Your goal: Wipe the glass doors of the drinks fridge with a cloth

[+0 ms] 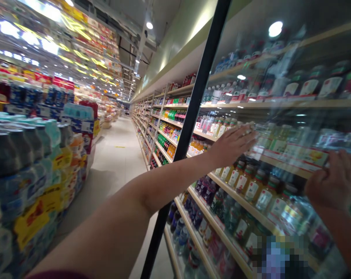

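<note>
My left hand [235, 141] reaches out in front of the glass door [250, 35] of a drinks display. Its fingers are stretched out flat and close together, at or very near the pane; contact cannot be made out for certain. At the right edge, my right hand [334, 182] is raised against the same pane, slightly blurred, with fingers extended upward and the thumb apart. Nothing shows held in either hand. A black door frame [197, 93] slants behind my left forearm. Through the glass, bottles of yellow drink [252, 190] line a shelf below my hands.
Open shelving [166, 116] with coloured bottles runs along the right wall into the distance. Shrink-wrapped bottle packs [18, 155] with yellow signs [36, 217] are stacked on the left. A pale floor aisle [114, 166] lies between. Reflections cover the glass.
</note>
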### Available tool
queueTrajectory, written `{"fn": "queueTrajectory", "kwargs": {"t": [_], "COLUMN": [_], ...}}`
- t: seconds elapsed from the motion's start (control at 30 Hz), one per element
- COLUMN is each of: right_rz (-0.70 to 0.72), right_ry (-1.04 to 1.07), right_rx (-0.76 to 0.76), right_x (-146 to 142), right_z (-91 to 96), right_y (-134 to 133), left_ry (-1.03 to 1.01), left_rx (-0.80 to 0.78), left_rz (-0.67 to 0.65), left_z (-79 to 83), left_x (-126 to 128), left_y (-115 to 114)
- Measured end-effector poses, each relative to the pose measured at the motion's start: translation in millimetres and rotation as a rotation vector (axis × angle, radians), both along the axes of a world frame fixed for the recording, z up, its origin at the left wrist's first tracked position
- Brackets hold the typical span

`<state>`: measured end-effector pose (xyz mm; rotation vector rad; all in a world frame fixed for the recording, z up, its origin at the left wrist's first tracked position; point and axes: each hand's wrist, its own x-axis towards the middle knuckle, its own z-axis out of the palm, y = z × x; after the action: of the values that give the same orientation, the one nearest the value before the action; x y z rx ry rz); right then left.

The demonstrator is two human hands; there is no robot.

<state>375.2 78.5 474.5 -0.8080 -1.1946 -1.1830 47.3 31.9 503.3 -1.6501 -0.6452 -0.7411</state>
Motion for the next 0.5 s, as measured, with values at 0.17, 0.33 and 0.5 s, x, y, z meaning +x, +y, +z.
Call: {"fn": "queueTrajectory", "kwargs": {"t": [0.17, 0.33, 0.5], "right_rz": [0.027, 0.031, 0.396], "right_ry": [0.008, -0.019, -0.516], "right_rx": [-0.009, -0.008, -0.221], "right_x": [4, -37, -142], "right_z": [3.9, -5.4, -34.8], "right_y": [2, -24, -66], "left_ry": [0.141, 0.198, 0.063], "left_rx": [-0.024, -0.062, -0.124], "left_rz": [-0.071, -0.192, -0.438], "left_z": [-43.3, -52.5, -52.4], "left_x": [-9, -17, -17], "left_y": [-5, -8, 4]}}
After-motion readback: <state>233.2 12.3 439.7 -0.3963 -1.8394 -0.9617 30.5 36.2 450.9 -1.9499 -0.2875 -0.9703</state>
